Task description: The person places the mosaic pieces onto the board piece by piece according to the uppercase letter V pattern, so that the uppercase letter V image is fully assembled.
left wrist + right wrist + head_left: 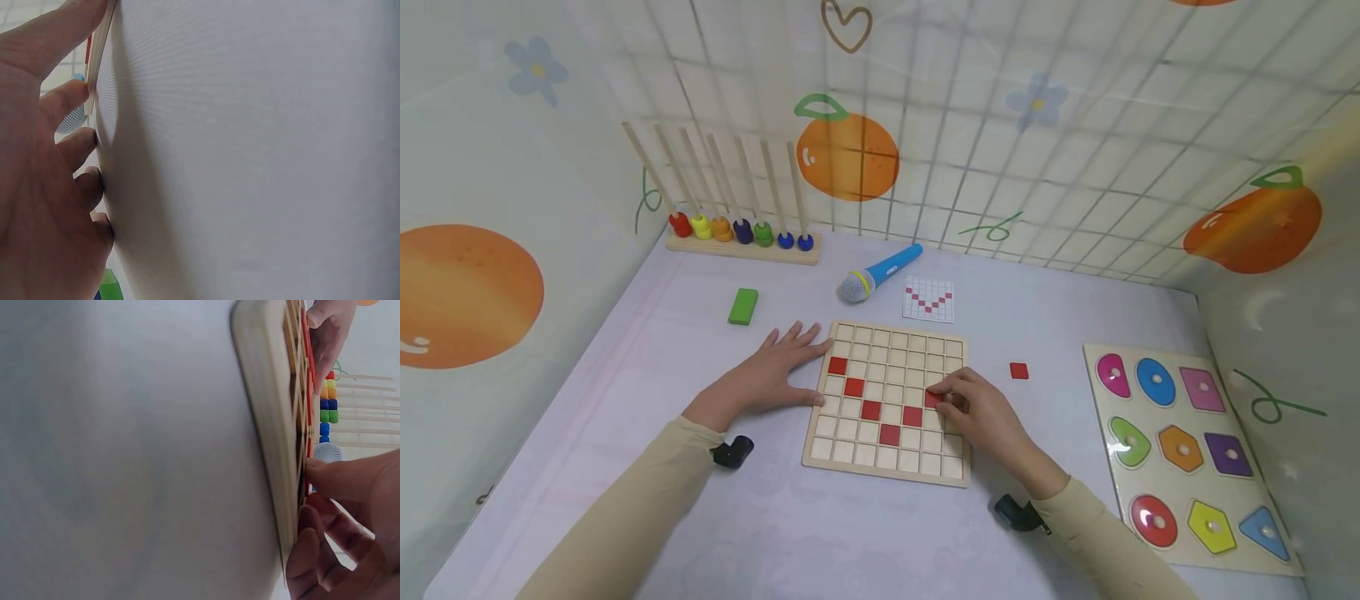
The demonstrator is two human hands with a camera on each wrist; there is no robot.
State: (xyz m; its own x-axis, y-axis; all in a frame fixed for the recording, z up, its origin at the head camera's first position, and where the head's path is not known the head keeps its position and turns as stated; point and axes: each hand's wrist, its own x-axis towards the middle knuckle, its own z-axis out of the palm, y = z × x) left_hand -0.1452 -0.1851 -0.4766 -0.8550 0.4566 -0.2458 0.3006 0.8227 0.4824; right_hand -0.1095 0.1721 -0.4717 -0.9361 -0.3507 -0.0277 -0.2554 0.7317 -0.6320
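A square wooden grid board [880, 475] lies on the table, with several red square tiles [889, 435] set in its cells in a slanting, V-like line. My left hand [767, 375] is spread at the board's left side, thumb and index finger touching its edge. Over the right part of the board, my right hand [985, 417] pinches a red tile [933, 400] between thumb and fingers, at a cell up and right of the neighbouring tile. The right wrist view shows the thumb and fingertips at the board's surface. Another red tile [1018, 371] lies on the table right of the board.
Behind the board lie a small pattern card [928, 300] with a red V and a blue toy microphone [883, 271]. A green block [743, 307] and a pegged bead rack [745, 248] are at the left. A shape puzzle board [1138, 417] lies at the right.
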